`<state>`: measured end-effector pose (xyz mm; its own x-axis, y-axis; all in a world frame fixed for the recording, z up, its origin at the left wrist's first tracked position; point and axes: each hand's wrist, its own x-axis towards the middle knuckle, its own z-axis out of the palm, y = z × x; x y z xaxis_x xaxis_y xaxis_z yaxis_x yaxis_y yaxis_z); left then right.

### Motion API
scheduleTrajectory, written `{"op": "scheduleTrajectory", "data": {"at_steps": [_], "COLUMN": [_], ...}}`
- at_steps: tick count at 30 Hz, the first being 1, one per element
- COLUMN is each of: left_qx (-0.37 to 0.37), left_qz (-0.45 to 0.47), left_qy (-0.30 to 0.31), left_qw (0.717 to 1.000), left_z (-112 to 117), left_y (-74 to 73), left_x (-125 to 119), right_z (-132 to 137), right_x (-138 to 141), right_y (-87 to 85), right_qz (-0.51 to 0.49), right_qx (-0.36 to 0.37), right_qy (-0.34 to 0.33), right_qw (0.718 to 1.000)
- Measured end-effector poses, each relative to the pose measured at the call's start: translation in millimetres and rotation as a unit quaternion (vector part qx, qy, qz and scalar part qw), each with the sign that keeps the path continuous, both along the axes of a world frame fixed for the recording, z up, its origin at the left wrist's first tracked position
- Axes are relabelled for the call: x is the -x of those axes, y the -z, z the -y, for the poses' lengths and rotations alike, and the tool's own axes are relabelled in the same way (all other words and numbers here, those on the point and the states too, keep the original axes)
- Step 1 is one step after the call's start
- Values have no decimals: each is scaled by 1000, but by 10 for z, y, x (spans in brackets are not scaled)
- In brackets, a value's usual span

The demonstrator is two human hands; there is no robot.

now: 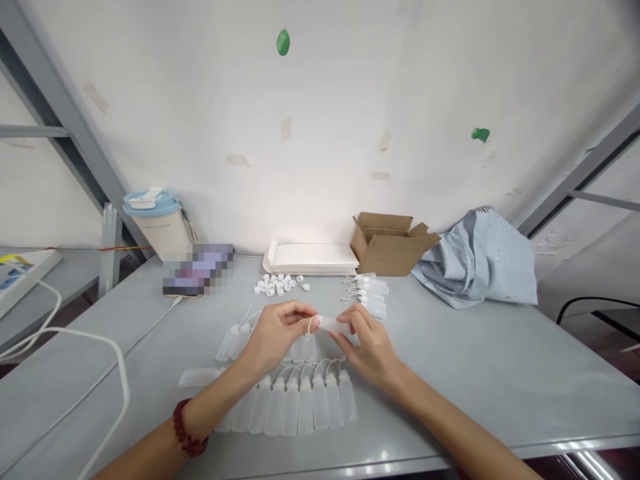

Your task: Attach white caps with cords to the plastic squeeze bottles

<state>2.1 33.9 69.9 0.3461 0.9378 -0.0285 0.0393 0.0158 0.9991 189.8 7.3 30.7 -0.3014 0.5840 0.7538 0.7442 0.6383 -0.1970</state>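
Note:
My left hand (274,333) and my right hand (367,343) meet above the grey table (500,373), both closed on one small translucent plastic bottle (334,324) held sideways. The left fingers pinch its cap end, where a thin tether loop shows. The right fingers grip its body. Below the hands lies a neat row of several identical bottles (295,403), capped and tethered. More bottles (234,340) lie to the left of the hands, and another small pile (371,293) lies just beyond the right hand. Loose white caps (277,285) sit further back.
A stack of white trays (310,259) and an open cardboard box (387,243) stand by the wall. A crumpled light blue cloth (475,260) lies at the right. A lidded cup (155,223), a blurred flat device (197,270) and white cables (100,347) occupy the left.

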Motion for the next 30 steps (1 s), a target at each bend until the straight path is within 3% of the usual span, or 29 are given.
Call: {"op": "scheduleTrajectory", "data": {"at_steps": [15,23,26,30], "left_qx": [-55,-9,-19,-52], "left_qz": [-31,-102,-116,-116], "left_qy": [25,85,114,128], "left_qw": [998,991,987,984], "left_z": [5,-29,-40,-33], "left_y": [20,20,20,-3], "left_x": [18,21,27,41], "right_z": [-26,0,5,8], "right_x": [-2,0,-3,-12], "right_y": [17,12,0,-20], "right_qz": [-49,-1,13,10], "right_qx": [59,-11,-36,-18], "right_qy": [-33,-25,-22,-28], "right_qw": [997,1000,999,999]}}
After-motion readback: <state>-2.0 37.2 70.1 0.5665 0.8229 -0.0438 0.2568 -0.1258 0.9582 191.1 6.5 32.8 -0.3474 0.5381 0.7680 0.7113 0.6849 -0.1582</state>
